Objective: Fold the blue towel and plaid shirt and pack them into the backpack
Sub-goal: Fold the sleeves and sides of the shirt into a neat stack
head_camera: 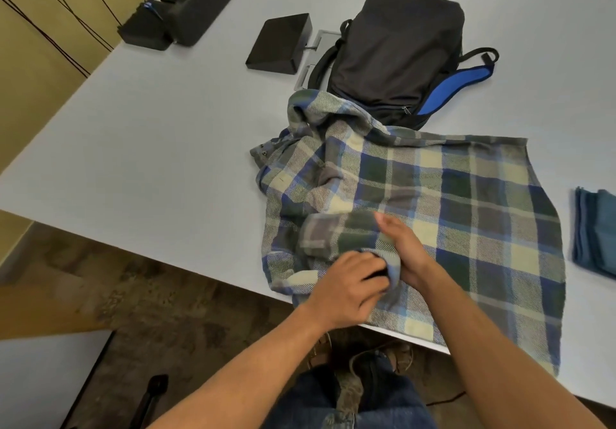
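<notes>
The plaid shirt [460, 215] lies spread on the white table [150, 135], its lower hem hanging over the near edge. One sleeve is bunched near the front. My left hand [346, 287] grips the sleeve's end, fingers curled into the cloth. My right hand [405, 248] rests flat, edge-on, against the same sleeve with straight fingers. The dark backpack [396, 58] with blue lining lies behind the shirt, its zipper partly undone. The folded blue towel [596, 232] sits at the right edge of view.
A black box [278, 43] lies left of the backpack beside a metal plate in the table. A black device [186, 5] with cables stands at the far left corner. The table's near edge runs diagonally; floor and my legs are below it.
</notes>
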A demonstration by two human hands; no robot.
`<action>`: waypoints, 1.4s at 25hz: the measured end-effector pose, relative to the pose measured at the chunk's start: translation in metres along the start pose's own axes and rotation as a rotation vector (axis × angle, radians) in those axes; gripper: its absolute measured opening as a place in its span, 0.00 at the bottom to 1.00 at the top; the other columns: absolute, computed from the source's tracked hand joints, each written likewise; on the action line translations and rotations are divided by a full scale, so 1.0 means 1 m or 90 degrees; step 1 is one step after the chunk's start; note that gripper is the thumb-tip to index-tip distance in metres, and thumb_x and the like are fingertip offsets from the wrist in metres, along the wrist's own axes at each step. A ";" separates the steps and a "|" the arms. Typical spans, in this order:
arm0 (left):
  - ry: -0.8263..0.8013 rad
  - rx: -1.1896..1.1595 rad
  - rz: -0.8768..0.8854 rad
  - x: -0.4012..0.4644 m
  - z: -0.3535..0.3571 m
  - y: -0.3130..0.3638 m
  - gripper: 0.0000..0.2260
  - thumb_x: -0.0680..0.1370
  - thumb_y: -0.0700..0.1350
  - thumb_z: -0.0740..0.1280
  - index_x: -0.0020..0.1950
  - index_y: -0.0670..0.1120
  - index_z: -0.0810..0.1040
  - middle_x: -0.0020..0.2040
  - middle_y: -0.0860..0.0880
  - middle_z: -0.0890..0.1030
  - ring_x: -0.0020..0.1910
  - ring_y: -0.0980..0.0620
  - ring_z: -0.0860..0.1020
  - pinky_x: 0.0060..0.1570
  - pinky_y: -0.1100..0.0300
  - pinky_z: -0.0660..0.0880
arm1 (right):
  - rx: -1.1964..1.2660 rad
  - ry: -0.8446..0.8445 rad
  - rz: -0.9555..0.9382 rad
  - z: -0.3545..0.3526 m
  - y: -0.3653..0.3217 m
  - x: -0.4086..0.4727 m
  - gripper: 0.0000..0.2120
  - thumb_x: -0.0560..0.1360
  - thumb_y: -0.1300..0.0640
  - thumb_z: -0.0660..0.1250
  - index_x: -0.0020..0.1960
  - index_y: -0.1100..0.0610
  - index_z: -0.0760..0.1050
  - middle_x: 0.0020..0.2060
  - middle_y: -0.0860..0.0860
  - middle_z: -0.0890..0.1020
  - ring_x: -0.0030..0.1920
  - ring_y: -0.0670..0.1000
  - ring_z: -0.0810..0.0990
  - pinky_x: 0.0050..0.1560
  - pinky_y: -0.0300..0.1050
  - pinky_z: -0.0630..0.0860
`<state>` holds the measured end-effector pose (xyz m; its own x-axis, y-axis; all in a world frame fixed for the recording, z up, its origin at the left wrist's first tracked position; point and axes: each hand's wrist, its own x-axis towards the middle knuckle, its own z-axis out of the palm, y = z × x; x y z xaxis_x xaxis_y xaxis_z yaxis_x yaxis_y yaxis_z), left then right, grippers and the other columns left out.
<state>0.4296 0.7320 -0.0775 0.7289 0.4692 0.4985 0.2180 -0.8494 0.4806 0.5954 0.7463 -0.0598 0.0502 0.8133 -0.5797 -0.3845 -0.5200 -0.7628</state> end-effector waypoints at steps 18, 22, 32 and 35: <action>-0.242 0.180 -0.430 -0.072 -0.036 -0.084 0.18 0.79 0.46 0.67 0.69 0.48 0.74 0.64 0.48 0.78 0.64 0.47 0.74 0.65 0.52 0.65 | 0.271 0.405 -0.279 -0.091 -0.008 -0.059 0.16 0.74 0.74 0.63 0.52 0.54 0.71 0.43 0.51 0.83 0.44 0.50 0.83 0.43 0.43 0.82; -0.168 0.051 -0.455 -0.058 -0.055 -0.094 0.14 0.79 0.41 0.66 0.65 0.48 0.76 0.52 0.47 0.82 0.51 0.44 0.79 0.51 0.51 0.74 | 0.136 0.540 -0.274 -0.101 0.003 -0.077 0.21 0.73 0.70 0.70 0.62 0.54 0.74 0.46 0.52 0.82 0.45 0.50 0.83 0.42 0.42 0.82; -0.278 -0.126 -0.546 0.009 -0.089 -0.136 0.21 0.79 0.58 0.65 0.36 0.41 0.76 0.30 0.48 0.74 0.31 0.52 0.73 0.35 0.56 0.68 | -0.273 0.700 -0.271 -0.144 0.035 -0.117 0.08 0.78 0.50 0.68 0.55 0.51 0.81 0.43 0.45 0.82 0.44 0.40 0.80 0.49 0.39 0.77; -0.357 -0.006 -0.551 0.016 -0.069 -0.146 0.15 0.80 0.55 0.64 0.39 0.46 0.77 0.33 0.51 0.77 0.36 0.50 0.76 0.37 0.57 0.69 | -0.456 0.624 -0.200 -0.167 0.046 -0.106 0.09 0.78 0.51 0.68 0.54 0.54 0.82 0.43 0.49 0.84 0.43 0.45 0.81 0.47 0.45 0.79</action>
<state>0.3643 0.8801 -0.0899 0.5231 0.7367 -0.4284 0.8090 -0.2711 0.5216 0.7260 0.5923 -0.0814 0.8308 0.5509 -0.0792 0.3395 -0.6144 -0.7122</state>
